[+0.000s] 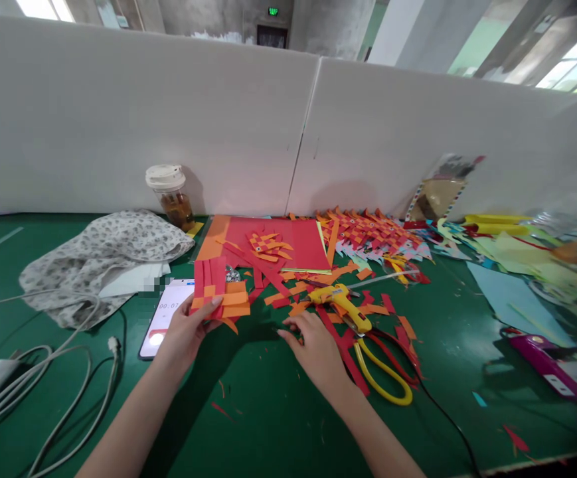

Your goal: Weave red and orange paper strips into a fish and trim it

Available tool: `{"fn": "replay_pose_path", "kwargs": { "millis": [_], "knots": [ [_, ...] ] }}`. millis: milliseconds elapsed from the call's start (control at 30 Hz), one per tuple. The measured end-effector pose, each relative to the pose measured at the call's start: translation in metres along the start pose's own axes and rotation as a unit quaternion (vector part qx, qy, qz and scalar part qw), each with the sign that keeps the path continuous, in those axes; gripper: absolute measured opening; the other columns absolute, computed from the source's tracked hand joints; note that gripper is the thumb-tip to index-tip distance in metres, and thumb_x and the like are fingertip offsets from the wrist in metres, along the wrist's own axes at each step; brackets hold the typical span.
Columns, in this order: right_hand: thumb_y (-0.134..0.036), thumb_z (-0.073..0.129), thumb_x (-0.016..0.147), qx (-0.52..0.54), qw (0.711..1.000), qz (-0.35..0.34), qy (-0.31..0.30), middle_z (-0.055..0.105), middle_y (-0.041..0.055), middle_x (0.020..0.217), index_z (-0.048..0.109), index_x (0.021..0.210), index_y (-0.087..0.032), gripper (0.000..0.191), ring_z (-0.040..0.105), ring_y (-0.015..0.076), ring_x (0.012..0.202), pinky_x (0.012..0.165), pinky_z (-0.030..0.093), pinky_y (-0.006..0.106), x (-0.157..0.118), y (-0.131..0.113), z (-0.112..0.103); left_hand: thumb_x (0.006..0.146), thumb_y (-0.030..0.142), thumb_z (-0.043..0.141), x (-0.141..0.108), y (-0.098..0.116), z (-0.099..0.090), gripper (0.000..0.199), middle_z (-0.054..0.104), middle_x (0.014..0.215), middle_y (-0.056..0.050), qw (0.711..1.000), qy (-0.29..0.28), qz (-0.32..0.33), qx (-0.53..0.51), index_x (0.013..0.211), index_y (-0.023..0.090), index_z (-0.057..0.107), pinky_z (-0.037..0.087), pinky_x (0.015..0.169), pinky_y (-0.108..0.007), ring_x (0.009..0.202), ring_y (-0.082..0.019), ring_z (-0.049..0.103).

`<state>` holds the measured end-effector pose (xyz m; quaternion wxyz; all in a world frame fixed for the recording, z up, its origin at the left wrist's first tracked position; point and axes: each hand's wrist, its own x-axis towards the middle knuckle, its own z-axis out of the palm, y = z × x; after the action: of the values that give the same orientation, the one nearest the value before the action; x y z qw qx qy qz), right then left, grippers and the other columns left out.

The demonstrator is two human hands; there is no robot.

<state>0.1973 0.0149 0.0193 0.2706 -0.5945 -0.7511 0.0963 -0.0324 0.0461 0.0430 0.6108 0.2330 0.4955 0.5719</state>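
Where the two forearms reach in, green table (248,411) shows between them, sprinkled with thin red slivers. A pale partition (168,119) bounds the far side, and the near edge shows at the lower right. To the left, room narrows at the phone (176,299), just beside the left wrist; to the right, the glue gun (342,305) and scissors (402,398) lie close by the right hand (315,345).

The left hand (183,332) is closed in a pinch on the woven paper (221,285), thumb on top, fingers beneath — it is held up near the phone. The right hand is half curled, thumb and forefinger close together; whether anything small sits between them I cannot tell.

Flat red and orange strips cross in the woven paper, their ends loose. Farther back, a spiky paper piece (268,247) rests on smooth red sheets (313,242), with a jagged heap (362,229) beside them — all checkered red and orange. Crumpled, patterned cloth (103,245) lies left of a lidded, clear cup (172,199).
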Motion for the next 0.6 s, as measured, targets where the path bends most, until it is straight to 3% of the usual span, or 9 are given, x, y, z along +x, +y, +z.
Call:
{"fn": "replay_pose_path", "kwargs": {
  "millis": [200, 433, 600],
  "knots": [
    [-0.019, 0.047, 0.086, -0.165, 0.984, -0.061, -0.015, 0.059, 0.0053, 0.076, 0.056, 0.076, -0.022, 0.014, 0.055, 0.0222, 0.076, 0.050, 0.043, 0.030, 0.005, -0.011, 0.020, 0.062, 0.014, 0.077, -0.011, -0.003, 0.013, 0.035, 0.070, 0.084, -0.003, 0.999, 0.005, -0.025, 0.032, 0.093, 0.016, 0.062, 0.055, 0.054, -0.018, 0.066, -0.013, 0.067],
    [-0.006, 0.046, 0.080, -0.188, 0.979, -0.054, -0.062, 0.058, 0.0098, 0.079, 0.058, 0.078, -0.016, 0.016, 0.055, 0.0250, 0.080, 0.057, 0.045, 0.033, 0.011, -0.018, 0.020, 0.058, 0.016, 0.080, -0.014, -0.005, 0.017, 0.046, 0.070, 0.087, -0.006, 0.998, -0.002, -0.030, 0.046, 0.099, 0.015, 0.061, 0.056, 0.056, -0.021, 0.068, -0.015, 0.068],
    [-0.009, 0.054, 0.079, -0.164, 0.977, -0.074, -0.110, 0.061, 0.0054, 0.077, 0.057, 0.074, -0.018, 0.011, 0.058, 0.0215, 0.076, 0.060, 0.046, 0.031, 0.005, -0.033, 0.010, 0.056, 0.019, 0.082, -0.011, -0.009, 0.011, 0.049, 0.070, 0.091, -0.006, 0.998, -0.019, -0.030, 0.055, 0.100, 0.015, 0.061, 0.056, 0.058, -0.021, 0.070, -0.015, 0.067]
  ]
}}
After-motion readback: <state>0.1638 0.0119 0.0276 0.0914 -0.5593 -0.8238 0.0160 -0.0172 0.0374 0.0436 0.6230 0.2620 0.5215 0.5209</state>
